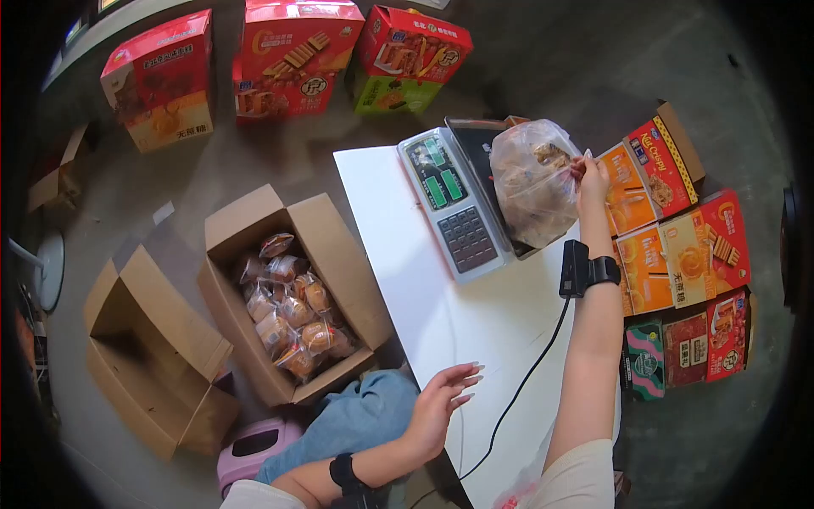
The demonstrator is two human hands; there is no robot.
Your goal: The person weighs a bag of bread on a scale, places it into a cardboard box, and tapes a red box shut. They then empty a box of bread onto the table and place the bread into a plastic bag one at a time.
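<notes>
A clear plastic bag (532,191) with brownish food inside rests on the pan of a digital scale (468,233). My right hand (591,176) pinches the bag at its upper right side, the arm stretched across the white table (403,254). My left hand (441,405) hovers near the table's left edge, fingers apart and holding nothing. Left of the table, an open cardboard box (246,216) holds several wrapped buns (297,310). The scale's green displays and keypad face left; most of its pan is hidden under the bag.
An open cardboard box (140,373) stands at the far left on the floor. Red gift boxes (292,64) line the back. Printed snack boxes (678,254) sit along the right side. A pink stool (254,445) is beside my left arm. A black cable (526,382) runs from my right wrist.
</notes>
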